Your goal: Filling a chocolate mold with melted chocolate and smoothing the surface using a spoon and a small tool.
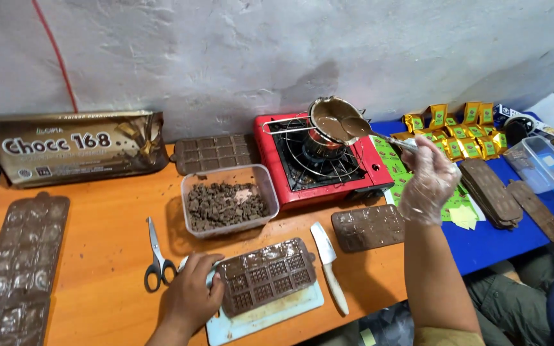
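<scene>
A small, home-style chocolate-making workshop, set up on low tables against a rough plastered wall [226,45]. At upper centre a red portable stove [318,163] carries a pot of melted chocolate [330,122]. Brown moulds [17,269] lie at lower left and centre; a tub of chocolate chunks [227,200] and a large wrapped chocolate block [72,146] sit on the orange table [110,224]. At upper right, gold and green packets [460,131] crowd a blue table [501,247].

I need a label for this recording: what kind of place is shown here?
Probably a small home chocolate-making workspace: a red portable gas stove holding a metal pot of melted chocolate, a brown bar-shaped silicone mould on the orange table, and gold-green wrapped packets.
</scene>
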